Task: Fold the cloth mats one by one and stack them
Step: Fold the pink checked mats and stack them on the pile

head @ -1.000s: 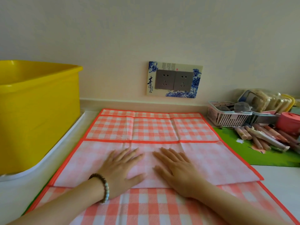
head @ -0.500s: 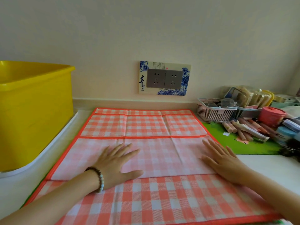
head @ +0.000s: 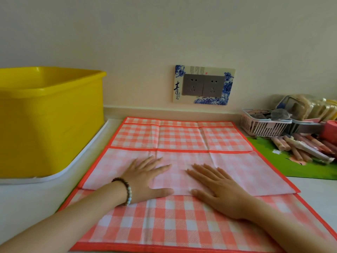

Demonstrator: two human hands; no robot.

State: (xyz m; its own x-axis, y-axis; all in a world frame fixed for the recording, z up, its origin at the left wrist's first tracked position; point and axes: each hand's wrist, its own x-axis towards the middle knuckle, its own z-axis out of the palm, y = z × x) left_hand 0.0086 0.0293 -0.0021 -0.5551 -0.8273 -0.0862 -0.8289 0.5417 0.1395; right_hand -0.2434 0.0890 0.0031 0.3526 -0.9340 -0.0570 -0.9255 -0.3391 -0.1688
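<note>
An orange-and-white checked cloth mat (head: 182,139) lies spread on the white counter. A paler folded flap (head: 255,172) of it lies across the middle, its pale underside up. My left hand (head: 145,178), with a bead bracelet at the wrist, presses flat on the flap left of centre. My right hand (head: 217,187) lies flat beside it, fingers straight and spread, over the flap's near edge. Neither hand holds anything.
A big yellow tub (head: 49,115) on a white tray stands at the left. At the right, a green mat (head: 291,161) carries a pink basket (head: 264,125), wrapped sticks (head: 300,147) and packets. A double wall socket (head: 203,84) sits behind the cloth.
My right hand slid out to the flap's right side half a second ago, then came back to the centre beside my left hand. The left hand stayed pressed in place.
</note>
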